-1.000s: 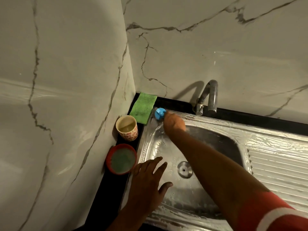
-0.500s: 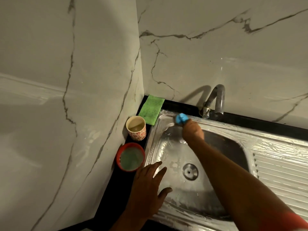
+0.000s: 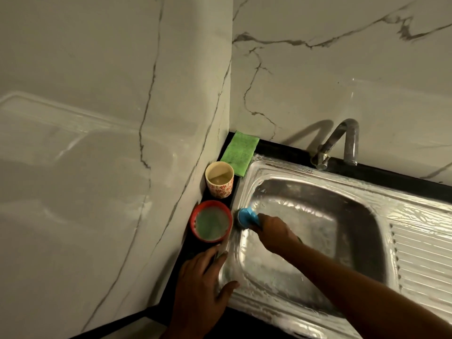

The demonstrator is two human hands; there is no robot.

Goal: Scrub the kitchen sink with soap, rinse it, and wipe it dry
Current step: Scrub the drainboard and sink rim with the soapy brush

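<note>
Sink (image 3: 330,217), wet steel with suds, sits in the black counter where the marbled walls meet. My right hand (image 3: 276,232) is curled round a blue scrubber (image 3: 247,217), pressing it on the sink's left inner edge. My left hand (image 3: 203,277) lies flat, fingers spread, on the sink's front left rim. Just left of the sink stand a red bowl (image 3: 195,217) of greenish liquid and a patterned cup (image 3: 219,189); a green cloth (image 3: 239,152) lies at its back left corner.

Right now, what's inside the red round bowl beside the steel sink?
The red round bowl holds cloudy pale green liquid; anything below its surface is hidden.
</note>
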